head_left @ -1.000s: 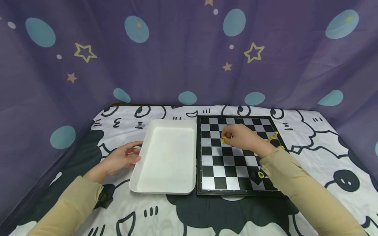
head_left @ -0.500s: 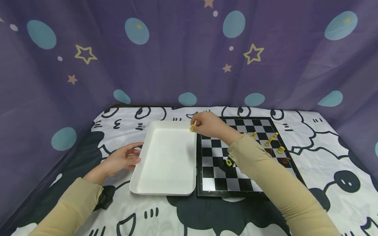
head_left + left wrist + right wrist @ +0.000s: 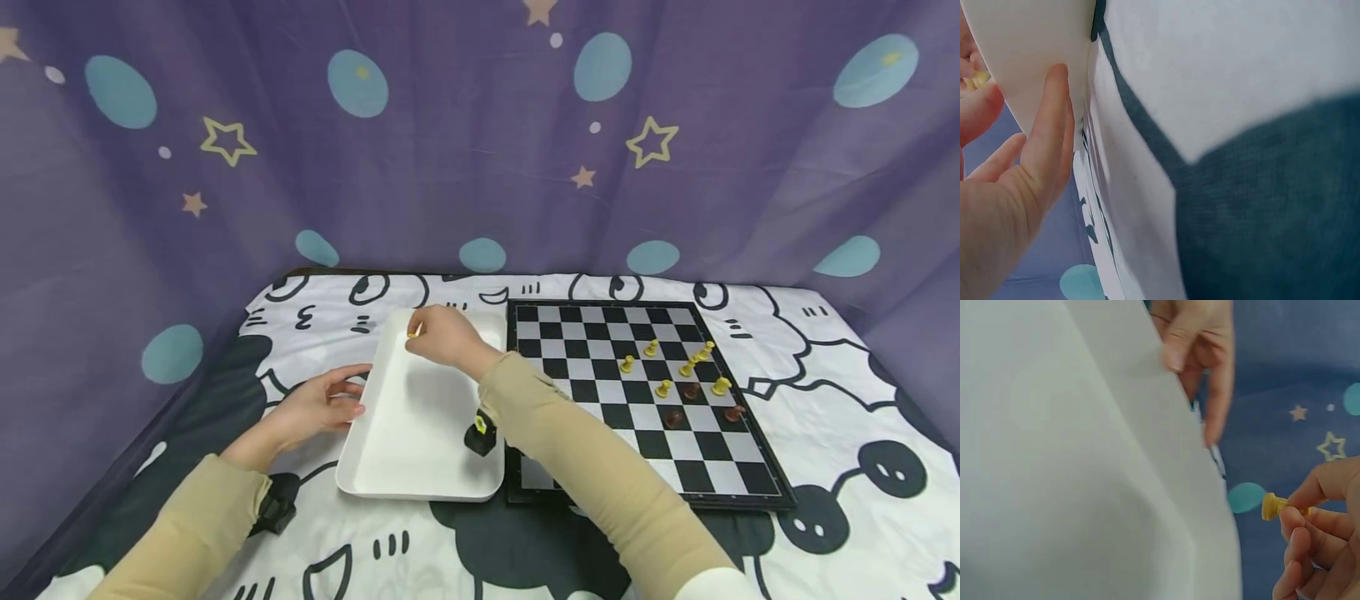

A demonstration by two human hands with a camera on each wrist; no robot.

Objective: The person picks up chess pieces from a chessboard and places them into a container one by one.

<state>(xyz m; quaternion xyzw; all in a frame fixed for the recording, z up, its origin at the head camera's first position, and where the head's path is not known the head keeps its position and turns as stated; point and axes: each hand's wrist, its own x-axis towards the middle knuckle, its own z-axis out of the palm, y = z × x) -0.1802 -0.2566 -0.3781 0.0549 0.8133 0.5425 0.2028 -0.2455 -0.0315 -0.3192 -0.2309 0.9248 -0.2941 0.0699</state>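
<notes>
My right hand [image 3: 448, 337] pinches a small yellow chess piece [image 3: 1270, 506] between thumb and fingertips, its flared end sticking out. The hand is over the far part of the white tray [image 3: 420, 467]. On the tray's left side, my left hand [image 3: 318, 408] touches the outer wall with fairly straight fingers, the thumb at the rim. To the right lies a black-and-white chessboard [image 3: 645, 437]. Several yellow chess pieces [image 3: 651, 347] stand or lie on its right half. Among them are brown chess pieces [image 3: 673, 417]. My right forearm covers the board's near left corner and part of the tray.
A cartoon-print cloth [image 3: 832, 433] covers the table. Behind it hangs a purple curtain [image 3: 420, 183] with stars and blue ovals. Black wrist cameras sit on the left wrist [image 3: 276, 504] and the right wrist [image 3: 480, 435].
My right hand has carried the yellow chess piece leftward from the chessboard to over the tray. The left hand stays at the tray's side.
</notes>
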